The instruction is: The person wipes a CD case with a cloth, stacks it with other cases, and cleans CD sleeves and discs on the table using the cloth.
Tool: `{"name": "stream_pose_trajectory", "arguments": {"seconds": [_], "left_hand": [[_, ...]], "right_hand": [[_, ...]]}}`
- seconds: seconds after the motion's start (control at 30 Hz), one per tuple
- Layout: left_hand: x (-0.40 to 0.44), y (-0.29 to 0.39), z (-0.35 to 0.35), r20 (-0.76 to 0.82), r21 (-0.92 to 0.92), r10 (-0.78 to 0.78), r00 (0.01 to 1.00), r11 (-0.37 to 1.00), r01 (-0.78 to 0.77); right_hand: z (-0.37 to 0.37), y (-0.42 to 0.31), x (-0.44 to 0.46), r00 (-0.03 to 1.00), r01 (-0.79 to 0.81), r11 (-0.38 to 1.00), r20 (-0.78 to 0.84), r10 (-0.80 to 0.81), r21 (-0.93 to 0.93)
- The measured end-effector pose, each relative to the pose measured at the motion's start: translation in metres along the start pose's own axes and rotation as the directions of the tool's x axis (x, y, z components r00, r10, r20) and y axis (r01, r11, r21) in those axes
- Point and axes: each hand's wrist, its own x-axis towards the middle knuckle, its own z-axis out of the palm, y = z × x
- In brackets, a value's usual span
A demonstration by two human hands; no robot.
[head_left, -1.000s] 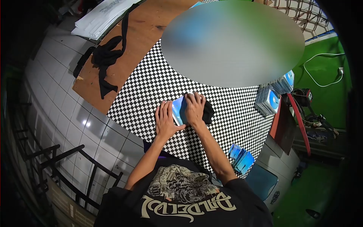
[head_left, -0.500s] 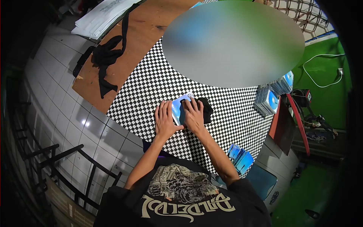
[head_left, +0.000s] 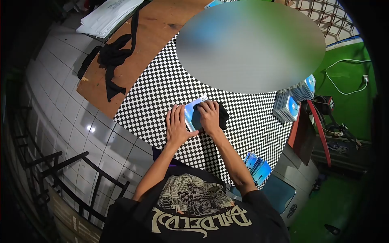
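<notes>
A flat blue case (head_left: 189,111) lies on the checkered cloth (head_left: 150,97) in front of me. My left hand (head_left: 176,126) rests along its left side, fingers stretched out and thumb at the lower edge. Over the right part of the case is my right hand (head_left: 209,117), its fingers bent around a black cloth (head_left: 222,116). Part of that cloth lies on the case, and the rest bunches out to the right of the hand.
Stacked disc cases (head_left: 286,107) stand at the table's right edge. More blue cases (head_left: 259,171) lie near the front right corner. A black fabric strip (head_left: 114,54) and white sheets (head_left: 107,18) are at upper left. A blurred oval hides the table's far part.
My right hand has shifted over the case with the black cloth, first down from its top edge, then slightly back up, and its fingers are now more bent. My left hand has stayed nearly still.
</notes>
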Motion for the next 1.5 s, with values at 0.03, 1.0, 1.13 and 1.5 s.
{"name": "stream_pose_trajectory", "arguments": {"seconds": [0.03,1.0,1.13,1.5], "left_hand": [[0.0,0.001,-0.001,-0.01,-0.013,0.003,1.0,1.0,-0.004],[0.001,0.001,0.0,-0.049,-0.012,0.02,0.999,1.0,-0.02],[0.001,0.001,0.001,-0.049,-0.014,0.011,0.999,1.0,-0.012],[0.001,0.002,0.002,-0.05,-0.003,0.02,0.999,1.0,-0.02]], "right_hand": [[0.008,0.002,0.008,0.999,-0.024,0.999,-0.033,0.025,0.039],[0.007,0.048,0.025,0.998,0.001,0.996,-0.07,0.005,0.085],[-0.004,0.046,0.001,0.995,-0.036,0.995,-0.085,0.044,0.093],[-0.004,0.048,0.027,0.995,-0.011,0.994,-0.1,0.022,0.105]]}}
